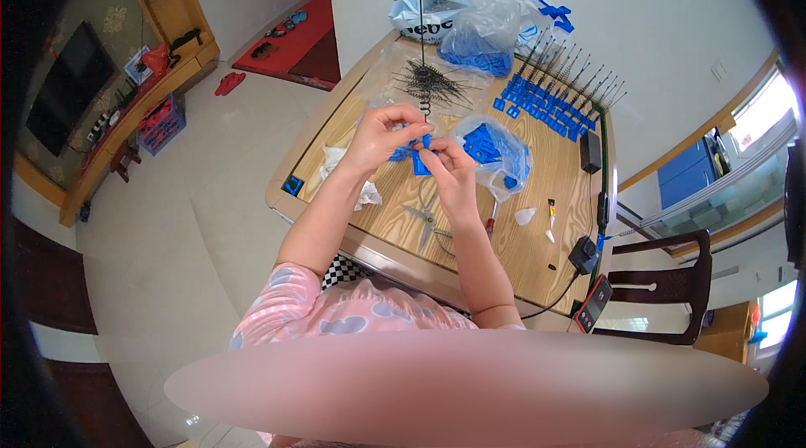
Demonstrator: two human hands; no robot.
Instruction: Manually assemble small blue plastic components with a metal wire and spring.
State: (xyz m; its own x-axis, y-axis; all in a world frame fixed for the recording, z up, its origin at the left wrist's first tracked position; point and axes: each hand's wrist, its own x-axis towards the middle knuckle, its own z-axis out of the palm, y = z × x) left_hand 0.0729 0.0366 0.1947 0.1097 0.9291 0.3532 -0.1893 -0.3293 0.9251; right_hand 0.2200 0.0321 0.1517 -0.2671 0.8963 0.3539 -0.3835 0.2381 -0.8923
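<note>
Both hands meet above the near middle of the wooden table. My left hand [384, 137] pinches the lower end of an upright black coiled wire rod [426, 102], which has a blue tip. My right hand [452, 172] is closed on a small blue plastic piece [421, 166] just beneath the rod. Fingers hide the spot where rod and piece come together. Behind them lies a heap of black coiled wires [432, 83]. Beside my right hand, an open clear bag [504, 169] holds more blue pieces. Scissors [427, 220] rest nearer to me.
Blue bases with upright black rods [550, 104] stand in rows at the far right. Plastic bags [478, 32] sit at the back. A screwdriver [490, 228], glue tube [552, 211], black box-shaped device [583, 255] and crumpled tissue [368, 195] lie around. A dark chair [672, 284] stands right.
</note>
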